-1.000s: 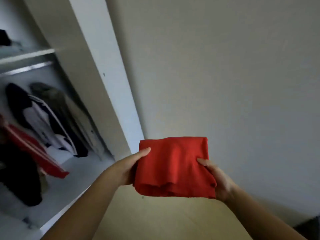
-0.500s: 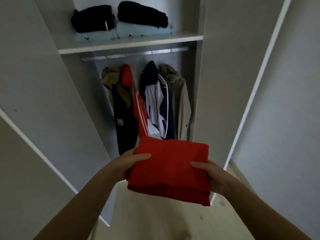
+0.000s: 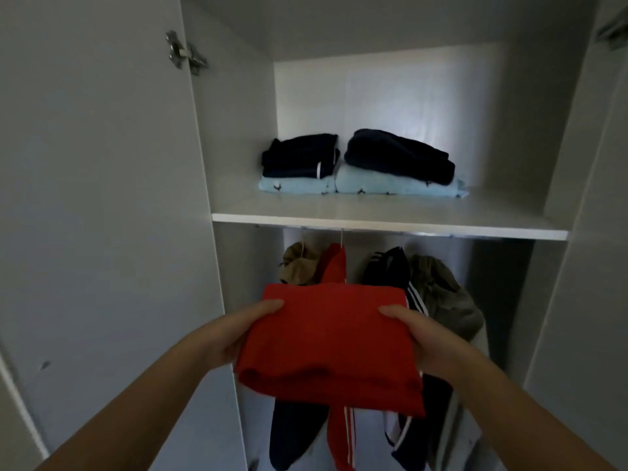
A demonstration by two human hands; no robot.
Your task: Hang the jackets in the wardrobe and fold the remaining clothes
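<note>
Holding a folded red garment (image 3: 329,345) flat between both hands, I face the open wardrobe (image 3: 238,130), the bundle just below the front edge of the shelf (image 3: 387,226) and clear of it. My left hand (image 3: 238,334) grips its left side, thumb laid on top and fingers curled underneath (hidden by the cloth); my right hand (image 3: 428,345) grips the right side the same way. On the shelf sit two folded stacks, the left stack (image 3: 299,164) and right stack (image 3: 397,164) touching, each dark navy over pale blue. Under the shelf hang a tan jacket (image 3: 300,263), a red jacket (image 3: 334,263), a navy striped jacket (image 3: 387,266) and an olive jacket (image 3: 441,294). Left of the shelf, the door (image 3: 102,198) stands open, its metal hinge (image 3: 185,52) above shelf level.
</note>
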